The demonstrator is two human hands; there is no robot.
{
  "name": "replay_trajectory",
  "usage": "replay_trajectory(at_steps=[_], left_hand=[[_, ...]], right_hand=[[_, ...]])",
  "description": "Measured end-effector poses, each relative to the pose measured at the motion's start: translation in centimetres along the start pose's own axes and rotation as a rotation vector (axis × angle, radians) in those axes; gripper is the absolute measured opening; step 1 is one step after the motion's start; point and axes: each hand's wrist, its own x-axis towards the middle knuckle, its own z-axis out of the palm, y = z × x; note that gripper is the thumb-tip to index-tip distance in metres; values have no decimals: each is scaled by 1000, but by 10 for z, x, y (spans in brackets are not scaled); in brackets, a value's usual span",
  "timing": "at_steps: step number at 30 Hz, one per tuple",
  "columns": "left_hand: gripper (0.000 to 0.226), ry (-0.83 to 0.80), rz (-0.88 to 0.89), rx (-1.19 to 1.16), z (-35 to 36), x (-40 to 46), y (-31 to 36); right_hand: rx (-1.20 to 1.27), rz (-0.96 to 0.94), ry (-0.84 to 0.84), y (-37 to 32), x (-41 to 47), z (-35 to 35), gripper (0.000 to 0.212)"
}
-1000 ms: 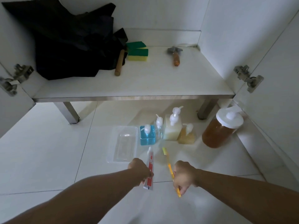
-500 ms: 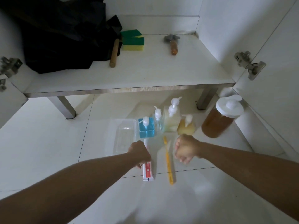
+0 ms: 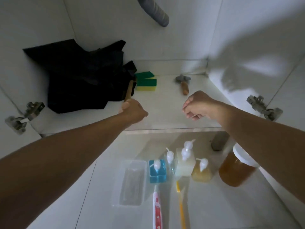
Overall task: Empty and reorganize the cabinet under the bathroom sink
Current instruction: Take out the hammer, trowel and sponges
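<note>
Hands first: left hand (image 3: 132,109) sits mid-frame with its fingers wrapped round the near end of a wooden handle (image 3: 129,92) that runs up under the black bag (image 3: 79,76). Right hand (image 3: 197,105) is a bit right of center, fingers loosely curled, holding nothing, hovering just below the small hammer (image 3: 183,83), not touching it.

Both are over the cabinet floor (image 3: 165,103), the white shelf across the middle of the frame. Green and yellow sponges (image 3: 146,82) sit between the bag and the hammer, up toward the back wall. Grey drain pipe (image 3: 155,10) pokes in at the top center. Door hinges show at the far left (image 3: 24,116) and far right (image 3: 262,108).

Lower part of the frame is the tiled floor with stuff lined up: clear plastic tray (image 3: 130,182), blue pump bottle (image 3: 157,171), a small clear pump bottle (image 3: 170,158), a milky white one (image 3: 184,162), a yellowish one (image 3: 202,171), then an amber jar (image 3: 234,171) with a white lid, partly behind the right forearm. Toothpaste tube (image 3: 156,210) and yellow toothbrush (image 3: 181,204) lie side by side at the bottom center.
</note>
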Motion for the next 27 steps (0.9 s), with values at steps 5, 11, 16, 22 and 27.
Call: replay_trajectory(at_steps=[5, 11, 16, 22, 27], left_hand=[[36, 102, 31, 115, -31, 54, 10], [13, 76, -5, 155, -22, 108, 6], [38, 118, 60, 104, 2, 154, -3], [20, 182, 35, 66, 22, 181, -8], [28, 251, -23, -124, 27, 193, -11]], right_hand=[[-100, 2, 165, -11, 72, -3, 47], [-241, -34, 364, -5, 142, 1, 46], [-292, -70, 412, 9, 186, 9, 38], [-240, -30, 477, 21, 214, 19, 29], [-175, 12, 568, 18, 217, 17, 26]])
